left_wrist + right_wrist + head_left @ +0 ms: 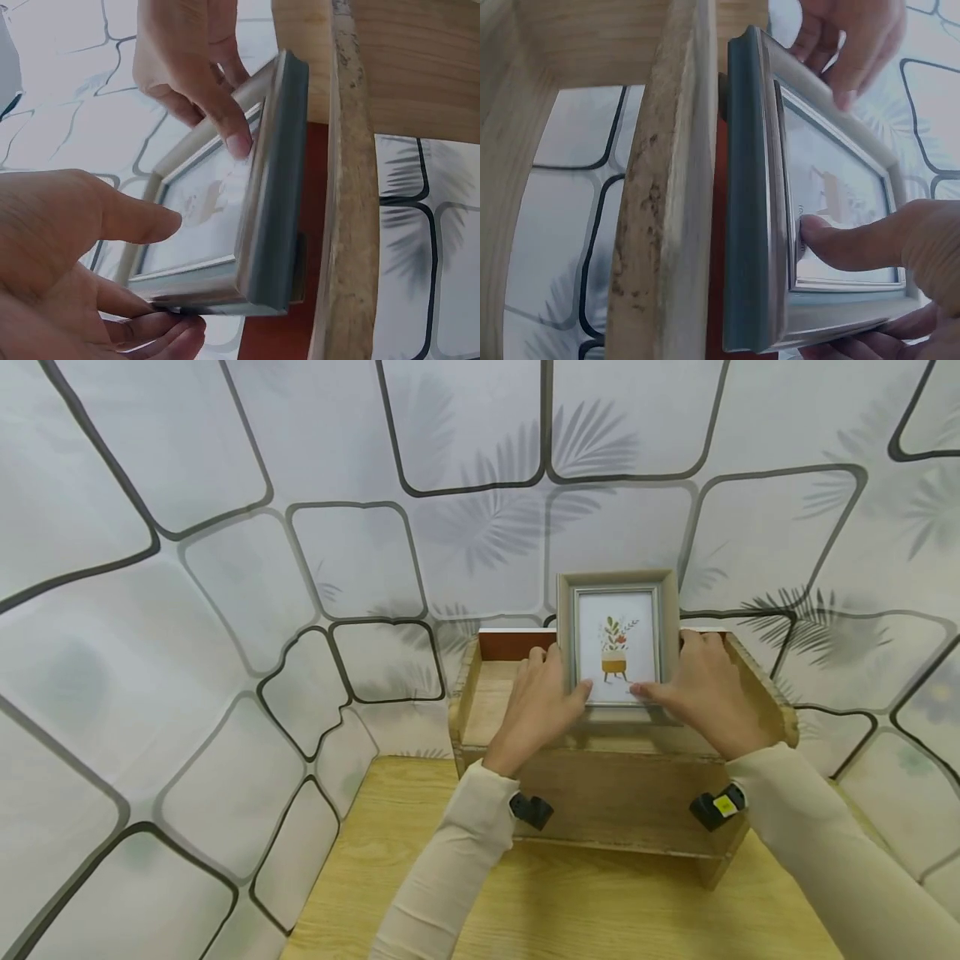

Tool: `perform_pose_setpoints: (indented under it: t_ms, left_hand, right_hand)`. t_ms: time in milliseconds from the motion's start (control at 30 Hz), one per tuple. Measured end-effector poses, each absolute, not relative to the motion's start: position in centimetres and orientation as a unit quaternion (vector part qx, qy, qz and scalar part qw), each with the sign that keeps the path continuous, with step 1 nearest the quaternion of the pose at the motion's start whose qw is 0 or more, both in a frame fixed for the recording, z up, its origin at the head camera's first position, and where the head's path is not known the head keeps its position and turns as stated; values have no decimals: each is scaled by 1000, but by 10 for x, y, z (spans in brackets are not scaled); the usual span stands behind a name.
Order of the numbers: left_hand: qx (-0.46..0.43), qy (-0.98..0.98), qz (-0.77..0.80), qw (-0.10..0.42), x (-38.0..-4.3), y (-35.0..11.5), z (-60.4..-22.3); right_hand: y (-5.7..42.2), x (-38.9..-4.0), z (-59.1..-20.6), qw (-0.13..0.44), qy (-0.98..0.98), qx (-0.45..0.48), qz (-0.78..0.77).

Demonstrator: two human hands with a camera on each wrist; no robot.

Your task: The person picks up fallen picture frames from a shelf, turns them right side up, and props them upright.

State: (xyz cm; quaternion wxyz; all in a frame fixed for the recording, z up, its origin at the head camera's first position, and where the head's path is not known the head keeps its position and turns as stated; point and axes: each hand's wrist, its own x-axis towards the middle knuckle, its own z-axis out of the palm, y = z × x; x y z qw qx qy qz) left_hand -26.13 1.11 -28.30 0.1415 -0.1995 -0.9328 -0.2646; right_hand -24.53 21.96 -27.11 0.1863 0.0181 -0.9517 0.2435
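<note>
A pale grey picture frame [617,647] holds a print of a potted plant with leaves and a red flower. It stands tilted back over the top tier of a small wooden shelf [600,802]; I cannot tell whether it rests there. My left hand [542,700] grips its left side, thumb towards the front and fingers at the edge and behind. On the opposite side my right hand [705,689] grips it likewise, its thumb [840,244] over the lower part of the print. The frame's back is mostly hidden.
The shelf stands on a yellow wood-grain tabletop [390,843], close to a wall covering [360,560] with dark rounded outlines and leaf prints. A red-brown strip [517,646] shows along the shelf's back edge. Raised side boards [765,685] bound the top tier.
</note>
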Motion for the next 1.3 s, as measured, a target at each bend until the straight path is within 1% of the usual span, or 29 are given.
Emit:
perform_pose_setpoints:
  t_ms: [300, 500, 600, 900, 1300]
  left_hand:
    - [-203, -915, -313, 155, -263, 14, -282]
    - [-205, -906, -341, 145, -263, 18, -284]
    - [-202, -901, -358, 137, -263, 20, -286]
    - [-201, -891, -388, 121, -263, 23, -292]
    - [-206, -883, -404, 120, -262, 22, -296]
  right_hand:
    - [215, -253, -274, 273, -931, 1, 241]
    - [214, -258, -279, 324, -914, 6, 244]
    - [215, -259, -281, 330, -910, 4, 252]
    - [216, -259, -286, 320, -903, -7, 287]
    - [220, -260, -292, 323, -895, -1, 308]
